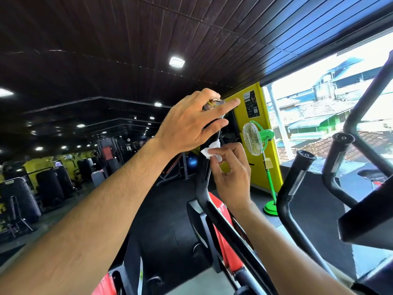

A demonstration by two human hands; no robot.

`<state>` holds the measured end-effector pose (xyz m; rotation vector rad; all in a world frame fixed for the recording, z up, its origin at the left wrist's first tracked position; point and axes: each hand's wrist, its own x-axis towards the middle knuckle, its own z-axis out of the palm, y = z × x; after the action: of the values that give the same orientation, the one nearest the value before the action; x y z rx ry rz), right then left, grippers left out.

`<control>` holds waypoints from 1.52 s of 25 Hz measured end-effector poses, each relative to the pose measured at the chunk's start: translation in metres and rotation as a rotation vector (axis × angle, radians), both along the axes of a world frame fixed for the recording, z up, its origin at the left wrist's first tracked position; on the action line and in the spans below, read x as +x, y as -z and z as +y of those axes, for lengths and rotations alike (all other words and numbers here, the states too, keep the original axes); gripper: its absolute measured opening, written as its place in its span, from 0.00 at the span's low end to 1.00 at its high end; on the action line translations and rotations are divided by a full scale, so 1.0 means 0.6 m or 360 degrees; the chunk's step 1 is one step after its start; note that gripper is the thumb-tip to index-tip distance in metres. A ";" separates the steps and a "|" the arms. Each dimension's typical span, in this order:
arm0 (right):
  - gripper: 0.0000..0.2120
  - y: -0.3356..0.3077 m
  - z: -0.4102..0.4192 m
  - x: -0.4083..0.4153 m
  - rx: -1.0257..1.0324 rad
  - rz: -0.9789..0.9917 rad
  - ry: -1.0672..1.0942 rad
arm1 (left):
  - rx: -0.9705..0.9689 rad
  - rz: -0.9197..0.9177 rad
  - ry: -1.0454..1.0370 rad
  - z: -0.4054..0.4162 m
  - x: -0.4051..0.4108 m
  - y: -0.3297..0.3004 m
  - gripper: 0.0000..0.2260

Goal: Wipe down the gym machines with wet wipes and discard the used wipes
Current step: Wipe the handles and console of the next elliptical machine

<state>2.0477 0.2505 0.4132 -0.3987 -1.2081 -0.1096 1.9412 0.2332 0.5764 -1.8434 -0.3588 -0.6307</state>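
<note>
Nowhere legible writing: wipe (209,150) in right hand (232,177)

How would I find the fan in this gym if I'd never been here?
Look at the big bright window on the right, then the yellow pillar at its left edge. The fan stands in front of that pillar on a tall pole with a round base. It is the only bright green thing around; the machines near it are black and red.
</note>
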 end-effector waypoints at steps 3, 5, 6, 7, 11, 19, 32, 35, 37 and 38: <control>0.07 -0.008 0.013 -0.013 0.0060 -0.0063 0.0082 | -0.0040 0.0032 -0.0022 0.001 -0.005 -0.008 0.19; 0.08 -0.001 0.026 -0.014 0.0073 -0.0102 0.0131 | -0.0106 0.0034 -0.0005 0.003 -0.006 -0.007 0.19; 0.08 0.009 0.033 -0.015 0.0070 -0.0139 0.0143 | -0.0144 0.0035 0.0006 0.004 -0.004 -0.005 0.19; 0.08 0.023 0.038 -0.018 0.0053 -0.0194 0.0151 | -0.0175 0.0027 0.0018 0.005 -0.003 -0.002 0.19; 0.09 0.072 0.048 -0.043 -0.0040 -0.0315 0.0105 | -0.0129 -0.0045 -0.0033 0.014 -0.002 0.019 0.20; 0.14 0.164 0.076 -0.073 -0.0457 -0.0879 0.0365 | -0.0154 -0.0104 -0.0090 0.016 -0.018 0.062 0.19; 0.08 0.112 0.056 -0.020 -0.0641 -0.0946 0.0013 | -0.0353 -0.0296 -0.0033 0.004 -0.028 0.124 0.21; 0.10 0.137 0.074 -0.016 -0.0653 -0.1096 -0.0117 | -0.0352 -0.0349 -0.0010 0.008 -0.038 0.137 0.21; 0.11 0.137 0.085 0.016 -0.0754 -0.1277 -0.0272 | -0.0368 -0.0358 -0.0024 0.015 -0.051 0.158 0.21; 0.11 0.132 0.090 0.030 -0.0813 -0.1363 -0.0301 | -0.0393 -0.0370 -0.0027 0.020 -0.056 0.172 0.21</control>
<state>2.0656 0.3045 0.3340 -0.7161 -2.1245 0.2237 1.9075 0.2452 0.4731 -2.0020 -0.6287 -0.8214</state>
